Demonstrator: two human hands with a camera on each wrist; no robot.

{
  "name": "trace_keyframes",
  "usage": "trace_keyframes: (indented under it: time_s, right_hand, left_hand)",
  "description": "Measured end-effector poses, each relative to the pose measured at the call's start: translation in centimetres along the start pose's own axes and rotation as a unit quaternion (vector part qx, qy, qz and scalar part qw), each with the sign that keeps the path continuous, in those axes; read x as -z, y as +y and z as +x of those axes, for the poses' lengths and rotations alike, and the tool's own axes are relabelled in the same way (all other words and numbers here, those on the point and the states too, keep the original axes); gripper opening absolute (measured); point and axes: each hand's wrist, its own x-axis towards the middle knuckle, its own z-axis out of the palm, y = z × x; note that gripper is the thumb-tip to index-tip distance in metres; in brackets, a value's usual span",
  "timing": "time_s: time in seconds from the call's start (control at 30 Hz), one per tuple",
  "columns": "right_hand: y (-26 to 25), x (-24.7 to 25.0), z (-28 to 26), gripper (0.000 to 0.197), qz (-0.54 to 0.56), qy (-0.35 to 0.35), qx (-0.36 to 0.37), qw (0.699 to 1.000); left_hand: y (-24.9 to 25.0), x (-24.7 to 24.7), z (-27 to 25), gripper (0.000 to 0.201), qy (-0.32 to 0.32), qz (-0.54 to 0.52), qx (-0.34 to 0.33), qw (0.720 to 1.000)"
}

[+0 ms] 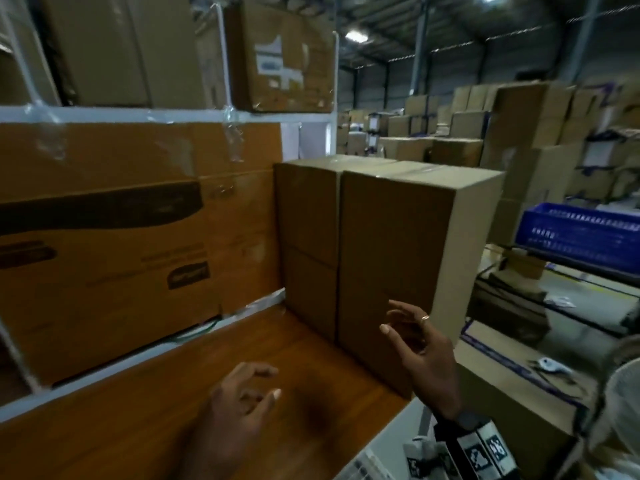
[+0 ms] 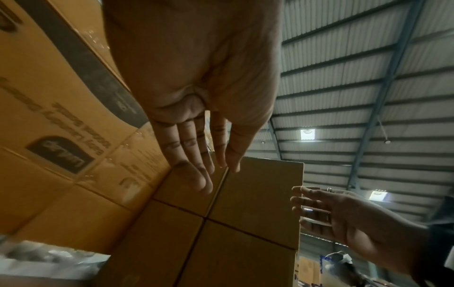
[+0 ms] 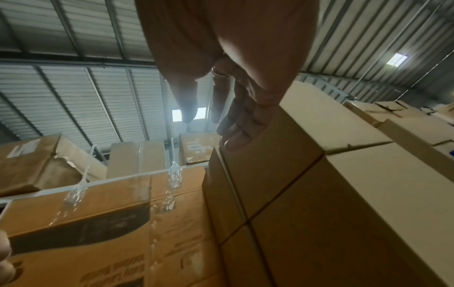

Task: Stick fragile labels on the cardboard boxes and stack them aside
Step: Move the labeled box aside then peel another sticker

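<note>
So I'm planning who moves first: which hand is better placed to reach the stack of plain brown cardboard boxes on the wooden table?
Right, probably. The right hand hangs open just before the near face of the plain brown cardboard boxes, while the left hand hovers lower over the wooden table, farther off. Neither holds anything.

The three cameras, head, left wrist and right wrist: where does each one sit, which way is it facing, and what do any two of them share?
Head: worn on the head, looks forward and down at the stacked boxes on the wooden table; both hands show.
Left wrist: looks along the open left hand up toward the roof; the right hand shows too.
Right wrist: looks up along the right hand's fingers beside the stack.
Shared: all three see the stacked boxes.
</note>
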Motion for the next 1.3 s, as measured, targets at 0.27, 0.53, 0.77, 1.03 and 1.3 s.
trace_keyframes:
  time_s: [0.27, 0.53, 0.77, 1.03, 1.3]
  right_hand:
    - [3.2, 4.4, 7.0, 0.071, -0.103, 0.142, 0.055, 0.983]
    - [7.2, 4.7, 10.0, 0.071, -0.09, 0.146, 0.075, 0.982]
    - [10.5, 9.5, 12.9, 0.045, -0.121, 0.163, 0.195, 0.96]
    - [14.7, 15.9, 20.0, 0.097, -0.102, 0.079, 0.13, 0.983]
    - [17.7, 18.4, 22.1, 0.119, -0.027, -0.058, 0.099, 0.993]
  left_hand:
    - [3.9, -7.4, 10.1, 0.033, -0.001, -0.043, -0.101, 0.994]
    - [7.2, -13.7, 16.8, 0.044, 0.008, -0.038, -0.215, 0.976]
    - [11.9, -19.0, 17.1, 0.102, 0.081, 0.042, -0.291, 0.952]
    - [15.7, -24.7, 16.4, 0.125, 0.12, 0.188, -0.285, 0.932]
    - [17.1, -27.2, 14.2, 0.109, 0.18, 0.256, -0.227, 0.922]
